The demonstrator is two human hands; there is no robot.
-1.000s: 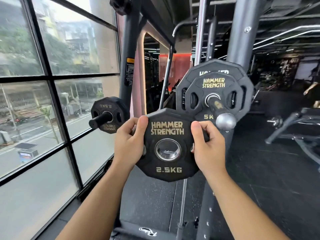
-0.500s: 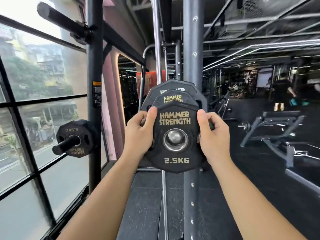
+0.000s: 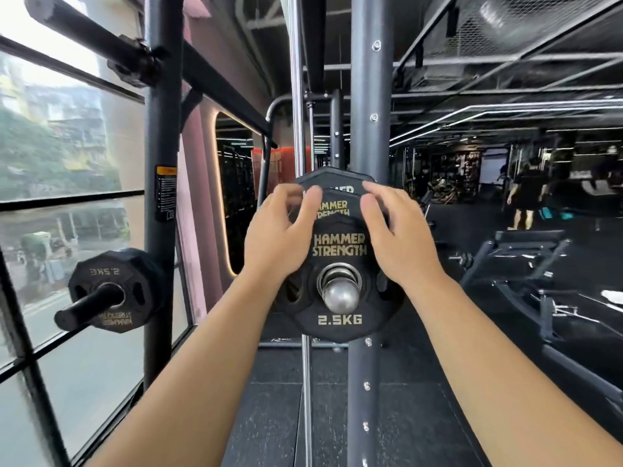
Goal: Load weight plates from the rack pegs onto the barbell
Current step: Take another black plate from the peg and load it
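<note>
My left hand (image 3: 279,234) and right hand (image 3: 397,237) are spread loose, gripping nothing. The 2.5KG plate (image 3: 340,320) sits near the silver bar end (image 3: 339,296); unpushed, it may slide off.

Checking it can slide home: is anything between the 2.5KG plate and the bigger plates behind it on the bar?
Nothing visible. The 2.5KG plate is already on the silver bar end, directly in front of the bigger plates; any gap behind it is hidden.

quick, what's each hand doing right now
Left hand: open, touching the 2.5 kg plate.
Right hand: open, resting on the same plate.
</note>
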